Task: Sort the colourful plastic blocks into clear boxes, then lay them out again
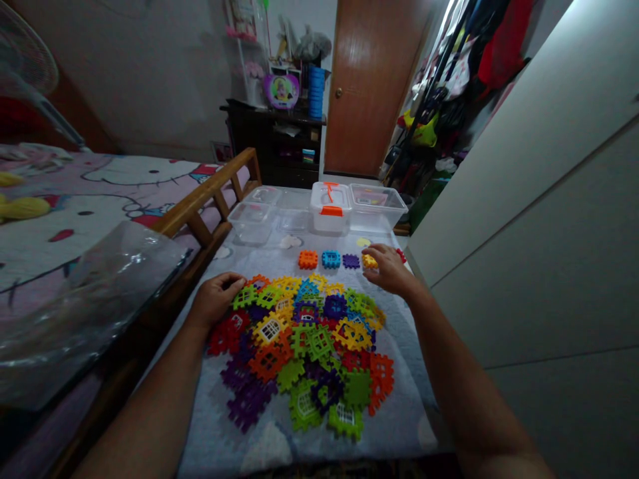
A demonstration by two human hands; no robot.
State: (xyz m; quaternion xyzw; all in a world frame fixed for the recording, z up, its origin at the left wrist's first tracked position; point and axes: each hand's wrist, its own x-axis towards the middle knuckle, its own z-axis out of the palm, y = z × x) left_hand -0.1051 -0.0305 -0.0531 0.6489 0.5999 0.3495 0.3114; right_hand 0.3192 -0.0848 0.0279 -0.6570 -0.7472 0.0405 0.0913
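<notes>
A heap of colourful plastic interlocking building tiles point(319, 342), several with window grilles, covers the middle of the cloth-covered table. Beyond it stand an orange tile point(308, 259), a blue tile point(331, 259) and a purple tile point(351, 261) in a row. At the row's right, my right hand point(392, 269) has its thumb and fingers closed around a yellow tile point(370, 261), partly hidden by the hand. A red tile point(401, 255) shows just past my knuckles. My left hand point(218, 297) rests loosely curled at the heap's left edge, beside a green tile point(244, 297); nothing shows in its fingers.
Clear plastic boxes point(252, 223) line the table's far end, one with a lid and orange latches point(331, 211). A wooden bed rail point(207, 199) runs along the left, with a plastic bag point(100, 299) beside it. White cabinet doors point(539, 199) flank the right.
</notes>
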